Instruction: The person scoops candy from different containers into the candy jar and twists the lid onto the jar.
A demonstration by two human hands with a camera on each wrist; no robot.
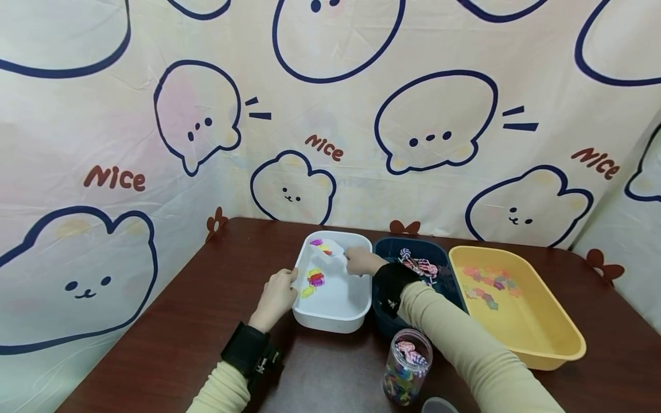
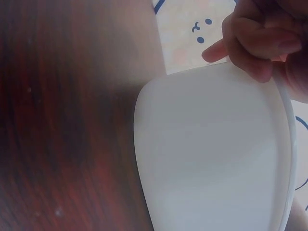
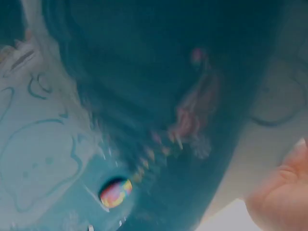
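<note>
My left hand (image 1: 279,295) pinches the left rim of a white plastic tray (image 1: 333,324), thumb and fingers on either side of the edge in the left wrist view. Over the tray's back right part, my right hand (image 1: 363,261) holds a small white scoop (image 1: 334,249). Purple, yellow and red pieces (image 1: 321,246) show at the scoop's far end. More bright candy-like pieces (image 1: 315,279) lie on the tray floor at the left. The right wrist view is blurred and catches only part of my right hand (image 3: 284,192).
A navy tray (image 1: 379,315) with striped candy-shaped pieces (image 1: 423,267) adjoins on the right, under my right forearm. Beyond it sits a yellow tray (image 1: 537,332) with pastel star pieces (image 1: 485,280). A clear jar (image 1: 407,367) of mixed pieces stands in front, beside a round lid (image 1: 439,406).
</note>
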